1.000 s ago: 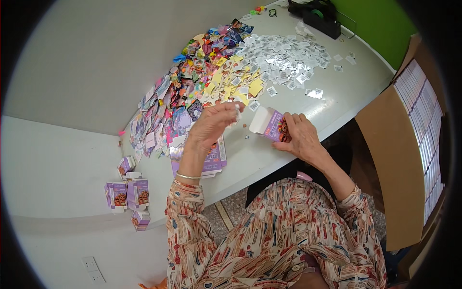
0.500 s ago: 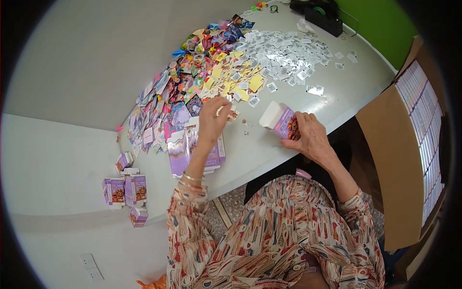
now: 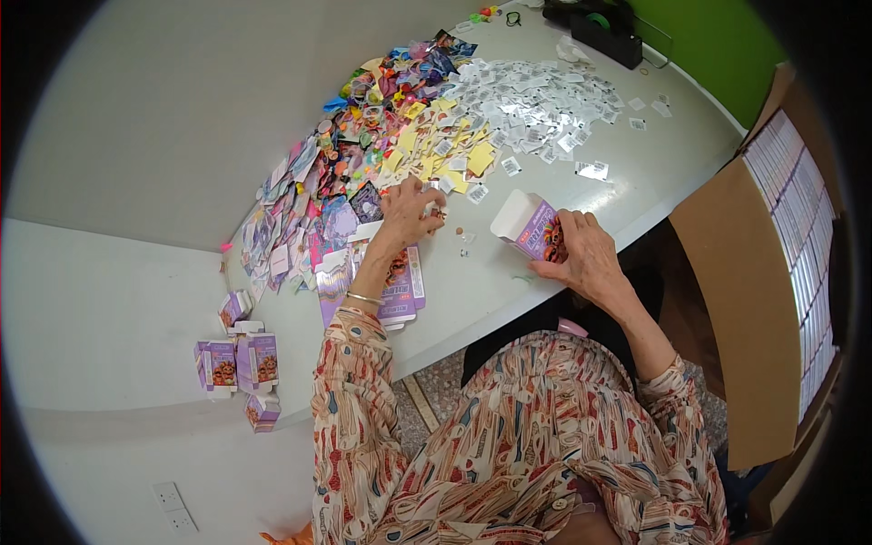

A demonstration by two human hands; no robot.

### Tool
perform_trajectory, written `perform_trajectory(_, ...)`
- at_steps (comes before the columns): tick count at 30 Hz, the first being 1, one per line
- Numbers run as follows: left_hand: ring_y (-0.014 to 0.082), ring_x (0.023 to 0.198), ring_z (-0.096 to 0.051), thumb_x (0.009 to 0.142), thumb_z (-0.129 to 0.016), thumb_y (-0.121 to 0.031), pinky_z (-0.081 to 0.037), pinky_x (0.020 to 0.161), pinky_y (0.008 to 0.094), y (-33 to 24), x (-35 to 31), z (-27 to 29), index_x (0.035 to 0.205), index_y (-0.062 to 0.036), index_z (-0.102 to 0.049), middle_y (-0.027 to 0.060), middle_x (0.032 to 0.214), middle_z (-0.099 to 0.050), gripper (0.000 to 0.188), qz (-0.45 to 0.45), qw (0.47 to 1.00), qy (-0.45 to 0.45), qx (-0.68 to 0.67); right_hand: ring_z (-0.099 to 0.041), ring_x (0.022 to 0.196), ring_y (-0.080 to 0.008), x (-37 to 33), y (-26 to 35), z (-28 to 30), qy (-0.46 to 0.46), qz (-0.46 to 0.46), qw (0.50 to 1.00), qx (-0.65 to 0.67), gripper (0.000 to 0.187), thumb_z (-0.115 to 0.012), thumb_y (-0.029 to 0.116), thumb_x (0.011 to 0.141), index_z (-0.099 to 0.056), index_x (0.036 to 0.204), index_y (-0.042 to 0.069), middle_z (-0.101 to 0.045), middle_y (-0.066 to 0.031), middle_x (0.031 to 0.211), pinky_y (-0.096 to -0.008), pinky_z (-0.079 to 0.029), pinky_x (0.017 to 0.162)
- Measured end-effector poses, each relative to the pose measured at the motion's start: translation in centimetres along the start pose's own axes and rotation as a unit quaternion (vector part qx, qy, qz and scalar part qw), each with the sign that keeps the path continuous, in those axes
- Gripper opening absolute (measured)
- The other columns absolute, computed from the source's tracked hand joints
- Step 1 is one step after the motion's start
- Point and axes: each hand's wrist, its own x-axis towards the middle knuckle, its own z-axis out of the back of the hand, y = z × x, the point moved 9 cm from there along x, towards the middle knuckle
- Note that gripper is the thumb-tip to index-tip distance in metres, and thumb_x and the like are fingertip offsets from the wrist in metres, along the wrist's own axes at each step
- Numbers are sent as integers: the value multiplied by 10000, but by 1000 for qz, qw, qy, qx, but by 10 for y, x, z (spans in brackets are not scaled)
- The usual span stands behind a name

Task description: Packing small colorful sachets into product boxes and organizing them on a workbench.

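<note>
My right hand [image 3: 586, 254] holds a small purple carton [image 3: 536, 232] by its printed end, above the near part of the table. The carton lies tilted, its white end flap raised toward the left. My left hand [image 3: 407, 218] is at the near edge of a heap of small yellow and brown-printed cards [image 3: 480, 160]. Its bent fingers close over a small printed card [image 3: 439, 214], which they partly cover. Beneath my left wrist lie flattened purple cartons [image 3: 400, 304], overlapping each other.
Silvery barcode-printed packets [image 3: 545, 100] spread behind, beside a heap of colourful trinkets and bags [image 3: 350, 154]. Folded-up purple cartons [image 3: 257, 356] stand at far left. A black tape dispenser [image 3: 604, 32] sits at the back. A cardboard box [image 3: 740, 345] packed with flat cartons is at right.
My left hand has come down slightly onto the small printed card, and its fingers have spread over it. The right hand keeps the carton in nearly the same place.
</note>
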Motion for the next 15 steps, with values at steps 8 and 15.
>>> perform_trajectory(8, 280, 985, -467, 607, -736, -216, -342, 857, 428, -3, 2, 15, 787, -129, -637, 57, 999, -520, 222, -51, 997, -57, -30, -544, 888, -322, -1, 3, 0, -26, 21, 999, 2, 656, -776, 435, 650, -497, 1037, -16, -574, -184, 916, -397, -467, 780)
perform_trajectory(15, 59, 728, -572, 806, -697, -60, -476, 657, 211, -31, 12, 28, 847, -88, -595, -2, 928, -611, 113, 41, 874, -39, -482, -547, 853, -308, 4, 12, -7, -3, 26, 998, -55, 645, -785, 428, 635, -498, 1005, -15, -564, -160, 875, -397, -466, 759)
